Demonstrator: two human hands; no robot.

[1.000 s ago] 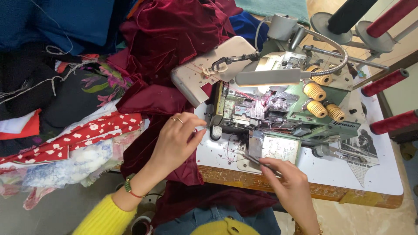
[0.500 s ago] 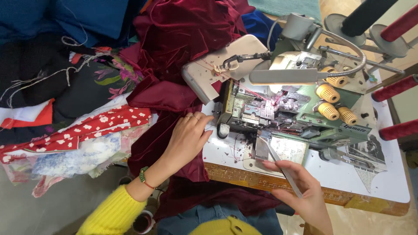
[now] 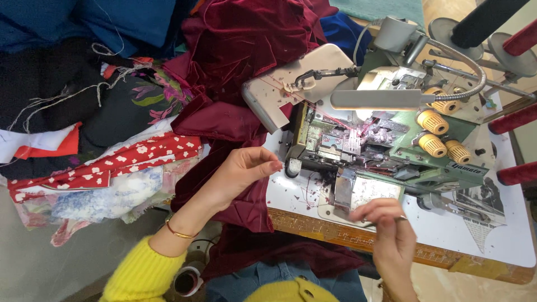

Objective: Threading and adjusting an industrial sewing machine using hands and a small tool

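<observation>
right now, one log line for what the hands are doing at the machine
left hand: fingertips pinched, beside maroon velvet | right hand: pinched, at front of overlock machine | thread between hands: too fine to tell | table: lint scattered

Overlock machine (image 3: pixel 380 145) sits on the table (image 3: pixel 503 223), lamp (image 3: pixel 375 99) over it, thread cones (image 3: pixel 517 117) at its right. Velvet cloth (image 3: pixel 246 67) lies left of the machine, hanging over the table's front edge. Fabric pile (image 3: pixel 95 145) further left. Left hand (image 3: pixel 240 173) before the cloth, right hand (image 3: pixel 391 235) before the machine.
</observation>
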